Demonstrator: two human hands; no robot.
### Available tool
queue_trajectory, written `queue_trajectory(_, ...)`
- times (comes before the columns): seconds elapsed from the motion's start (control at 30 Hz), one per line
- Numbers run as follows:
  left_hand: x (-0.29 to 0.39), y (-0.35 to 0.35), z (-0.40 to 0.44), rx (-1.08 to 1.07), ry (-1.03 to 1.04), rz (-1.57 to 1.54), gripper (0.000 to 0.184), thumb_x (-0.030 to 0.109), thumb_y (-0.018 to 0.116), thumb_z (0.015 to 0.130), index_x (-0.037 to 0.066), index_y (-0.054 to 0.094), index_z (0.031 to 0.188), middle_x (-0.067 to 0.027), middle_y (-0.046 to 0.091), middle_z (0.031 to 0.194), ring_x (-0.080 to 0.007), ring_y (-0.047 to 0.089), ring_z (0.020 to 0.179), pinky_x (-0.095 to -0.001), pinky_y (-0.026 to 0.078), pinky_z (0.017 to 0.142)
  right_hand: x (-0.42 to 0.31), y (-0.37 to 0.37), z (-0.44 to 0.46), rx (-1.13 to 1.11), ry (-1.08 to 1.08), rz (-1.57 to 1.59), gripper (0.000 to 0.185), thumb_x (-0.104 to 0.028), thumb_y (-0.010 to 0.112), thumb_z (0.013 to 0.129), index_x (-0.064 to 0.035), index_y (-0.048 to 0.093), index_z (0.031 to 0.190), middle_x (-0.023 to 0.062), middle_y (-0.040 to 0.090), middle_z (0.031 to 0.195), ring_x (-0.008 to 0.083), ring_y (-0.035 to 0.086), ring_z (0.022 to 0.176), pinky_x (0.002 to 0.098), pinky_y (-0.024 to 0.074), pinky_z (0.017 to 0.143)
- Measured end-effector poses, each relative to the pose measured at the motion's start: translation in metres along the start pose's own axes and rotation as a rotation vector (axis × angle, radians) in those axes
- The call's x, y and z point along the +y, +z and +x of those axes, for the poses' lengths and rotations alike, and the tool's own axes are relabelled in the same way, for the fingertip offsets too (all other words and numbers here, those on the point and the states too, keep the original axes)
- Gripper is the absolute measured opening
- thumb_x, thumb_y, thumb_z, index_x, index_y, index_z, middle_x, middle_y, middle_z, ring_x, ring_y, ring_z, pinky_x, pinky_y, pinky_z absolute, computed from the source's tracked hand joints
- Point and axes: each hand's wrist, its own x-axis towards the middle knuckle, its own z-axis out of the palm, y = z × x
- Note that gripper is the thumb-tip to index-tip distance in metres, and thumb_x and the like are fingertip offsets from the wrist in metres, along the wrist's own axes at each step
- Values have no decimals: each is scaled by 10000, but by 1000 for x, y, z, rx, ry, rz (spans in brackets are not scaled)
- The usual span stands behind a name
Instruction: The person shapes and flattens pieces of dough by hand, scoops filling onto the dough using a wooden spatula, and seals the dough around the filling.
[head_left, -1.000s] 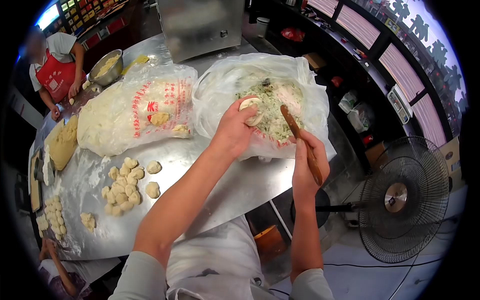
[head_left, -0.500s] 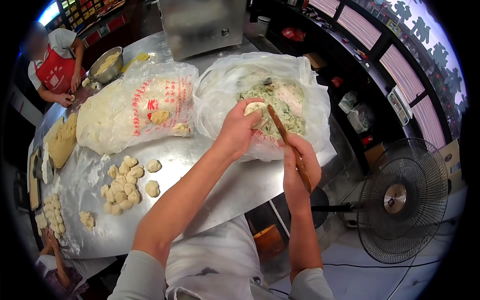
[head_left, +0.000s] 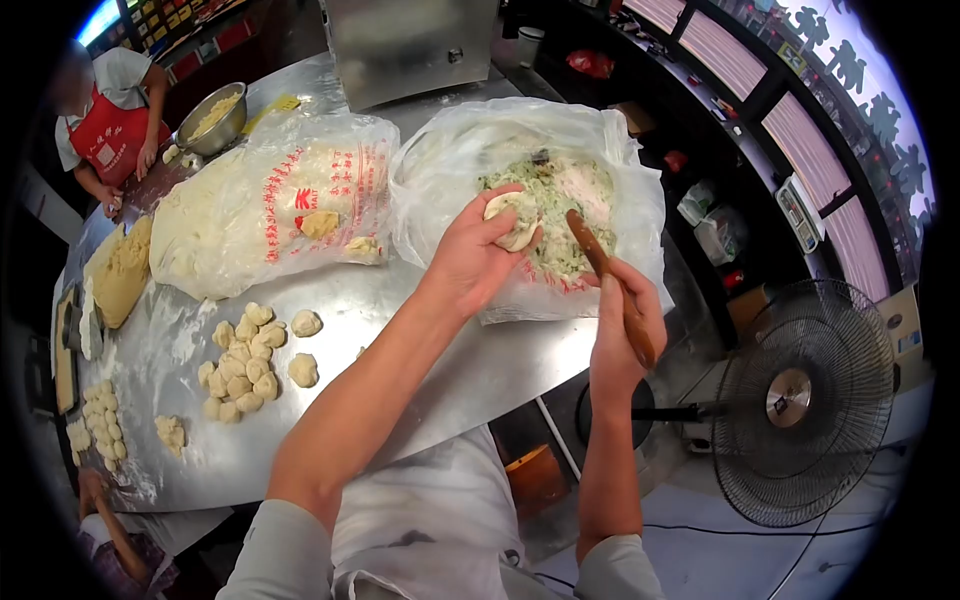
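Note:
Cupped in my left hand (head_left: 480, 250) is a round dough wrapper (head_left: 514, 222) with some greenish filling showing on it. My right hand (head_left: 630, 320) grips a brown wooden spatula (head_left: 605, 270), its tip over the filling and a little apart from the wrapper. Beneath both hands lies a pale green, chopped filling (head_left: 560, 195) with a pinkish lump in it. A clear plastic bag (head_left: 440, 150) spread open around it lines whatever holds it; any container underneath is hidden.
Left of my arm, several dough balls (head_left: 240, 365) sit on the metal table (head_left: 330, 440). A printed plastic bag (head_left: 330, 170) covers a large dough mass. A co-worker in a red apron (head_left: 115, 140) stands far left, near a metal bowl (head_left: 225, 125). A fan (head_left: 790, 395) stands right.
My right hand has drawn the spatula away from the wrapper, down and to the right. Filling now shows on the wrapper, and my left hand has turned slightly, more palm-up.

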Motion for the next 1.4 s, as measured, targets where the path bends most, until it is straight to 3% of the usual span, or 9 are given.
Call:
queue_trajectory(0.27, 2, 2, -23, -48, -16, -85, 407, -65, 462, 1014, -35, 481, 1420, -226, 524, 1407, -341, 546, 1338, -502, 441, 1188, -9, 14, -25, -109, -212, -57, 223, 84, 644, 982, 39, 652, 1201, 162, 719, 1175, 227, 718, 1083, 321, 547, 962)
queue_trajectory(0.37, 5, 6, -31, -33, -3, -12, 416, -78, 445, 1003, -35, 471, 1416, -216, 536, 1387, -335, 561, 1325, -485, 445, 1192, -11, 17, -29, -168, -502, -273, 281, 107, 690, 919, 27, 708, 1187, 194, 727, 1189, 293, 724, 1055, 362, 571, 942)
queue_trajectory(0.63, 11, 21, -45, 68, 15, 66, 469, -123, 386, 929, -62, 464, 1387, -226, 551, 1342, -354, 575, 1312, -480, 490, 1164, -14, 18, -36, -307, -708, -391, 342, 95, 766, 821, 28, 746, 1155, 214, 721, 1217, 309, 719, 953, 375, 585, 824)
queue_trajectory(0.87, 9, 16, -51, 18, 6, -287, 460, -30, 402, 927, -90, 464, 1379, -239, 547, 1357, -416, 557, 1317, -505, 465, 1180, -42, 14, -26, -420, -807, -463, 334, 106, 758, 814, 39, 739, 1141, 199, 738, 1169, 338, 721, 988, 403, 581, 868)
queue_trajectory(0.97, 9, 0, -51, -43, 4, -336, 410, 33, 450, 983, -81, 473, 1376, -240, 540, 1367, -415, 548, 1320, -507, 472, 1167, -33, 5, -27, -465, -625, -299, 328, 103, 764, 811, 52, 734, 1134, 202, 740, 1153, 367, 720, 1024, 410, 576, 915)
queue_trajectory(1.07, 14, -7, -51, 18, -6, -370, 349, 88, 527, 1037, -67, 496, 1348, -228, 548, 1351, -399, 557, 1300, -502, 484, 1152, -27, -1, -35, -469, -636, -226, 275, 86, 718, 890, 62, 710, 1164, 196, 748, 1145, 328, 730, 1035, 395, 562, 960)
queue_trajectory(1.13, 10, -3, -46, 85, 15, -350, 328, 107, 584, 1053, -60, 511, 1325, -216, 561, 1330, -378, 570, 1280, -494, 495, 1149, -28, -4, -44, -280, -357, -103, 248, 68, 655, 958, 65, 683, 1204, 193, 751, 1140, 280, 730, 1048, 379, 554, 974)
queue_trajectory(1.23, 8, 2, -49, 160, 57, -244, 309, 35, 609, 1036, -64, 509, 1311, -202, 584, 1281, -346, 603, 1228, -458, 536, 1124, -35, -5, -45, -97, -18, 88, 237, 4, 561, 1053, 73, 624, 1270, 187, 757, 1107, 199, 724, 1050, 333, 534, 990)
queue_trajectory(1.4, 11, -2, -47, 133, 58, -130, 324, -31, 559, 1033, -62, 480, 1346, -228, 574, 1320, -359, 591, 1295, -437, 573, 1089, -23, -9, -57, -157, 53, 118, 217, -12, 576, 1051, 68, 630, 1246, 167, 767, 1051, 194, 729, 996, 324, 534, 966)
